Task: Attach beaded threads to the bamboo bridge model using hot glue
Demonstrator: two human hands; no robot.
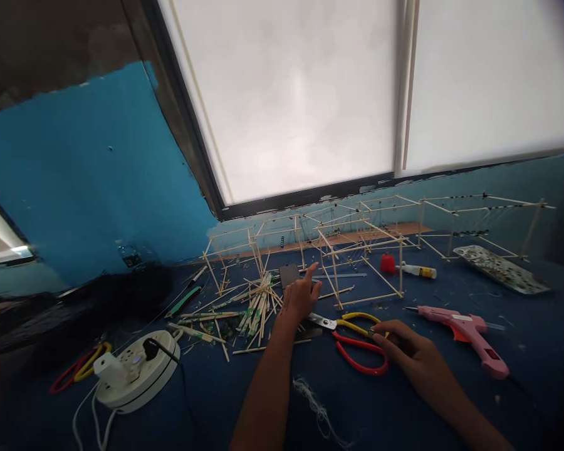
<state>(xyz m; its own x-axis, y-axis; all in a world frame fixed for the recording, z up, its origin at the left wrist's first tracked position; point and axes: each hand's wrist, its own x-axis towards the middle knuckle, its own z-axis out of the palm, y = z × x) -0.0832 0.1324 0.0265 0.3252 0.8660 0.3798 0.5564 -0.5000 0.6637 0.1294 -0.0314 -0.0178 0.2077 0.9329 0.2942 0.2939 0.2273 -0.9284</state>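
My left hand (301, 297) reaches over the table with its index finger stretched out and its thumb apart, holding nothing that I can see. Just beyond it lies a dark flat rectangular object (289, 274), partly hidden by the hand. My right hand (407, 347) is closed in a pinch beside the scissors (350, 327), which have one yellow and one red handle. Its fingertips overlap the yellow handle, and a tiny dark thing shows at them, too small to name. Frames of thin wooden sticks (329, 263) stand behind both hands.
Loose sticks (258, 307) lie in a pile at left of centre. A power strip (138, 376), a green cutter (183, 302) and other scissors (78, 369) are further left. At right are a pink glue gun (467, 329), glue bottle (418, 270) and tray (502, 269). Tangled thread (317, 407) lies in front.
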